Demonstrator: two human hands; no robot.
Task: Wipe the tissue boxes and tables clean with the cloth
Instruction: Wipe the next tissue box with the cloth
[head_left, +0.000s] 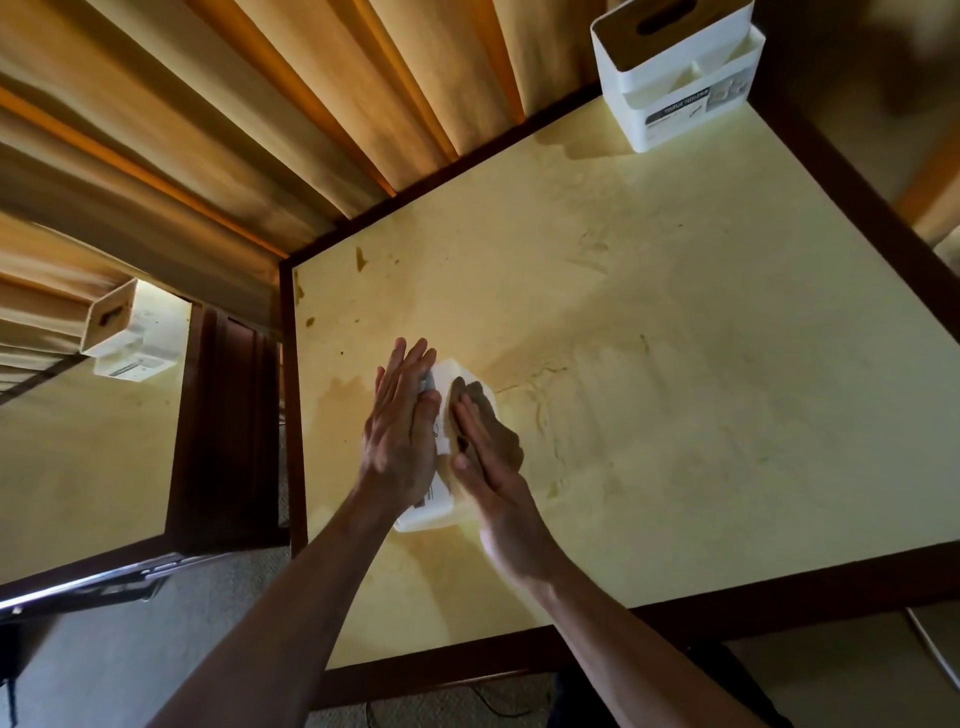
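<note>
A white tissue box (441, 457) stands on a pale yellow table (675, 389) with a dark wooden frame, a little toward the table's left edge and nearer the front than the back. Two bare hands press against the box from either side. The left hand (400, 436) lies flat against the box's left face, fingers straight and close together, pointing away from the person. The right hand (488, 462) lies flat against the box's right side and top, fingers also straight; a brownish patch beneath its fingertips may be a cloth or only shadow, and it cannot be told which. Neither hand curls around anything. Both forearms reach in from the lower edge of the view. The tabletop around the box shows darker smears and small brown stains, most of them behind and to the left of the box. A second white tissue box (675, 78), with a dark slot in its top, stands at the far right corner of the same table, well apart from the held box. Pleated golden curtains (260, 130) hang behind the table. To the left of the box, beyond the table's edge, a second table (78, 467) carries a third tissue box (124, 332).
</note>
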